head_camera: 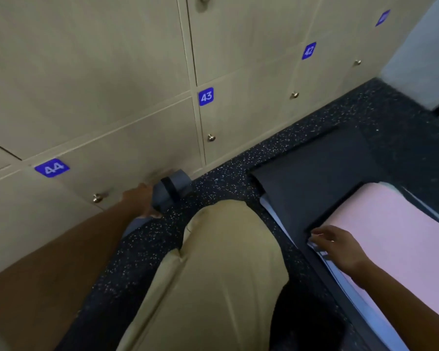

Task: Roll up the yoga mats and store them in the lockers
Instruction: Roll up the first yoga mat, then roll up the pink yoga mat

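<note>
Down by the bottom row of lockers, my left hand [140, 198] reaches forward to the door numbered 44 [51, 167], the arm stretched low along the speckled floor [228, 181]. Its fingers are curled round the near end of a rolled grey mat [171, 188] bound with a dark strap, and the roll lies on the floor with its far end against the foot of the locker front, just right of the small metal knob [96, 198] on that door. My knee, in tan trousers [223, 262], juts up between my two arms. My right hand [336, 245] is held out over the stack of flat mats to my right, palm down, fingers spread loosely and a little bent, gripping nothing; whether the fingertips touch the stack I cannot tell. That stack has a pink mat [395, 231] on top, with pale blue edges showing beneath it, and a dark grey mat [314, 171] spreads out under them toward the lockers. Doors 43 [206, 96] and 42 [309, 50] run on to the right, all closed.
</note>
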The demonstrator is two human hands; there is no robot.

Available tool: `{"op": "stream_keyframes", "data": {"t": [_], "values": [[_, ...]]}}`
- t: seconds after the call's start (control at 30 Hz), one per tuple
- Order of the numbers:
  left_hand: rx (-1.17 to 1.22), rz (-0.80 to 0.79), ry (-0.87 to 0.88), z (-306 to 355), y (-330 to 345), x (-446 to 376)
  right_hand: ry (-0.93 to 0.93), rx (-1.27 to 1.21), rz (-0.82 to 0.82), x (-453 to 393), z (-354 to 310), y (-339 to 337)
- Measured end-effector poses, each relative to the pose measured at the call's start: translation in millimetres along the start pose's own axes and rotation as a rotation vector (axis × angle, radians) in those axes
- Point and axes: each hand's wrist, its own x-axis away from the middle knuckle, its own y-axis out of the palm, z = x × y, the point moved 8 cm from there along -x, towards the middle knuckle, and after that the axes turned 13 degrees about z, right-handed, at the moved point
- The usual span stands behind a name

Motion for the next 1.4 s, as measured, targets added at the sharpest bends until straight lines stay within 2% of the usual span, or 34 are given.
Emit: {"op": "stream_keyframes", "data": {"t": [0.03,0.07,0.1,0.17,0.37,0.63,0.8,0.97,1.07,1.23,1.4], "values": [[0.109,-0.195,0.063,10.6,-9.3,19.2,0.001,0.002,-0.01,-7.7,-4.2,7.2],[-0.108,-0.099,0.071,11.0,-26.7,18.8,-0.001,0.005,-0.018,-15.1,-8.4,14.0],[-0.096,-0.055,0.218,14.2,-27.0,15.3,0.0,0.005,-0.024,-22.3,-12.0,20.1],[-0.162,-0.003,0.285,14.2,-22.2,7.8,-0.004,0.001,-0.041,-33.4,-21.1,30.6],[-0.22,0.01,0.337,11.5,1.7,-17.1,-0.022,0.033,-0.081,-51.0,-47.4,59.0],[-0.023,-0.013,0.427,26.7,-7.6,-31.2,-0.048,0.032,-0.068,-62.4,-71.6,72.4],[0.001,-0.051,0.474,44.7,-21.2,-26.3,-0.06,0.041,-0.058,-64.3,-74.0,67.9],[0.008,-0.013,0.621,105.6,-38.5,4.5,-0.033,0.008,-0.02,-64.0,-61.6,50.4],[-0.021,0.013,0.719,162.3,-54.5,34.0,-0.03,0.029,0.012,-63.4,-50.4,34.0],[0.099,-0.044,0.865,256.3,-79.9,75.1,-0.018,0.035,0.07,-68.1,-29.7,1.8],[0.04,-0.008,1.055,350.4,-103.8,126.2,-0.002,0.042,0.102,-81.2,10.1,-30.3]]}}
